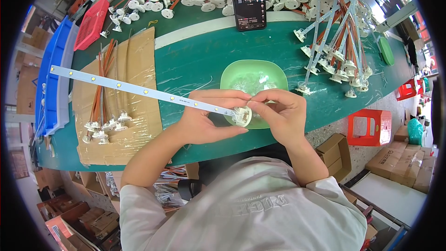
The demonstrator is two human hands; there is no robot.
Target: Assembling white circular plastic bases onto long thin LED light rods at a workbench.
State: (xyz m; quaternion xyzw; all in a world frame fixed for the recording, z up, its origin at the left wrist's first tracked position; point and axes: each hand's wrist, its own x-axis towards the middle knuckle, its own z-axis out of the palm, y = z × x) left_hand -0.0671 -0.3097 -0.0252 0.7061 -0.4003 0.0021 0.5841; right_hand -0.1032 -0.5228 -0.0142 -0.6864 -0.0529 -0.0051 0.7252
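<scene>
LED strip [133, 89] is gripped by the left hand [202, 123], its white disc [241, 117] above the green bowl [253, 66] pinched at the rim by the right hand [286, 117] — this piece seemingly unfinished, similar disc-ended strips [344, 37] apparently done and piled on the desk [193, 60].

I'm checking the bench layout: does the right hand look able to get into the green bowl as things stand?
Probably yes: the green bowl looks uncovered and lies close by the right hand, though that hand is busy beside the white cap of the light strip.
</scene>
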